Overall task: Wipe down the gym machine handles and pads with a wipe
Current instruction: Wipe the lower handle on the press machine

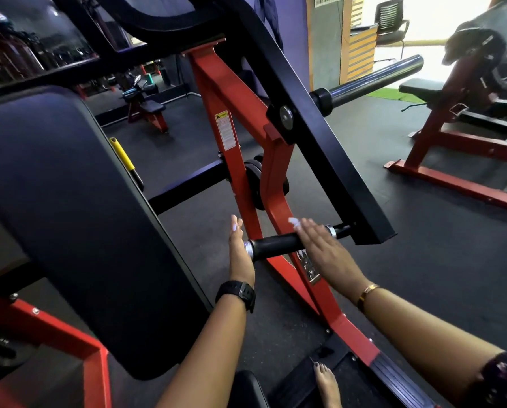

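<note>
A black rubber handle (275,242) with chrome end caps sticks out sideways from the black lever arm (319,142) of a red-framed gym machine. My right hand (319,245) lies flat over the handle's right part, fingers straight, pressing a small white wipe (293,222) that peeks out past the fingertips. My left hand (239,251) is held flat and upright against the handle's left chrome end, fingers extended, holding nothing. A large black back pad (69,216) fills the left of the view.
The red frame upright (231,160) runs behind the handle. A chrome weight horn (375,78) juts right from the lever arm. Another red bench machine (467,119) stands at the right. My bare foot (327,381) rests on a black footplate below. Dark rubber flooring lies around.
</note>
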`<state>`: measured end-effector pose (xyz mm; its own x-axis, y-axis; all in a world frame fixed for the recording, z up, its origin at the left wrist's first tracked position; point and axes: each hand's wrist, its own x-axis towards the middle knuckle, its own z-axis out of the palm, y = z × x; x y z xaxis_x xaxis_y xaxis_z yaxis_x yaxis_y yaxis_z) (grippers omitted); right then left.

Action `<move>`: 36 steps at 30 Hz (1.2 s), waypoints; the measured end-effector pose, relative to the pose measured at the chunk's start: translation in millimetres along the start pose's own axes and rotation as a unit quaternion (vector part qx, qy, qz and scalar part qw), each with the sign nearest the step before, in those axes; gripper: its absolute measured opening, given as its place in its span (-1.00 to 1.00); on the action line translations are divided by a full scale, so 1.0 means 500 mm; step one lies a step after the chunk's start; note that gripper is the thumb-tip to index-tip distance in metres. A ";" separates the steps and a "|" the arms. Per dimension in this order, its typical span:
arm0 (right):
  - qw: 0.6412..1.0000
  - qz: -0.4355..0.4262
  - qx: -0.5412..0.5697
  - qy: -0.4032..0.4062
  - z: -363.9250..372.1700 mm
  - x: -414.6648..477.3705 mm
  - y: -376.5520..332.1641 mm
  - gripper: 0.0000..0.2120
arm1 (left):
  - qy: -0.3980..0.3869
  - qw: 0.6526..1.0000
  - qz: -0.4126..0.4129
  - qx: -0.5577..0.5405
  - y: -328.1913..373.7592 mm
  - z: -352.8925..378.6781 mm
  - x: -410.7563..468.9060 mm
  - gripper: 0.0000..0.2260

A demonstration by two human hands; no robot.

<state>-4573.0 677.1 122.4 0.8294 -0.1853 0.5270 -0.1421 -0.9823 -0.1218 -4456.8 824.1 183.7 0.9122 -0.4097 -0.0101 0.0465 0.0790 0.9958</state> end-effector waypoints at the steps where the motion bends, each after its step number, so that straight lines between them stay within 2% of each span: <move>1: 0.999 0.047 -0.001 -0.011 -0.001 0.009 0.013 -0.22 | -0.002 1.000 0.003 0.005 -0.003 0.000 0.001 -0.57; 3: 0.991 0.136 0.009 -0.012 -0.001 0.030 0.010 -0.29 | -0.004 0.999 0.021 0.030 -0.009 -0.002 0.001 -0.59; 6: 0.964 0.255 0.060 0.046 0.021 0.041 -0.047 -0.31 | -0.012 0.997 0.044 0.067 -0.014 -0.003 -0.002 -0.58; 8: 0.953 0.275 0.105 0.066 0.035 0.036 -0.111 -0.26 | -0.019 0.996 0.048 0.079 -0.012 -0.004 -0.004 -0.48; 10: 0.962 0.226 0.130 0.077 0.039 0.044 -0.186 -0.20 | -0.019 0.995 0.052 0.083 -0.008 -0.004 -0.003 -0.46; 13: 0.976 0.118 0.159 0.090 0.037 0.074 -0.256 -0.36 | -0.022 0.997 0.046 0.061 -0.007 -0.003 0.000 -0.51; 16: 0.990 0.010 0.132 0.058 0.032 0.058 -0.221 -0.40 | -0.030 0.997 0.036 0.054 -0.005 -0.006 -0.004 -0.45; 19: 0.994 -0.093 0.059 0.027 0.040 -0.007 -0.124 -0.37 | -0.032 0.996 0.041 0.075 -0.005 -0.005 -0.008 -0.49; 22: 0.996 -0.067 0.041 0.032 0.037 -0.039 -0.037 -0.37 | -0.041 0.995 0.046 0.079 -0.001 -0.009 -0.009 -0.46; 24: 0.998 0.013 0.044 0.037 0.038 -0.046 -0.003 -0.34 | -0.052 0.995 0.040 0.080 -0.002 -0.011 -0.008 -0.53; 27: 0.986 0.137 0.063 0.065 0.046 -0.049 -0.003 -0.35 | -0.046 0.994 0.043 0.084 -0.004 -0.012 -0.010 -0.52; 29: 0.976 0.173 0.085 0.100 0.065 -0.047 -0.041 -0.24 | -0.046 0.994 0.043 0.084 -0.004 -0.011 -0.009 -0.59; 33: 0.982 0.083 0.130 0.108 0.088 -0.024 -0.153 -0.09 | -0.045 0.994 0.037 0.090 -0.003 -0.013 -0.008 -0.60; 36: 0.985 0.028 0.139 0.096 0.097 -0.001 -0.187 -0.18 | -0.046 0.995 0.032 0.084 0.002 -0.013 -0.011 -0.60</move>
<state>-4534.1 770.5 92.8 0.7033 -0.2664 0.6590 -0.0093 -0.9305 -0.3663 -4459.2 832.2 184.5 0.8695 -0.4908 0.0552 -0.0868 -0.0420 0.9953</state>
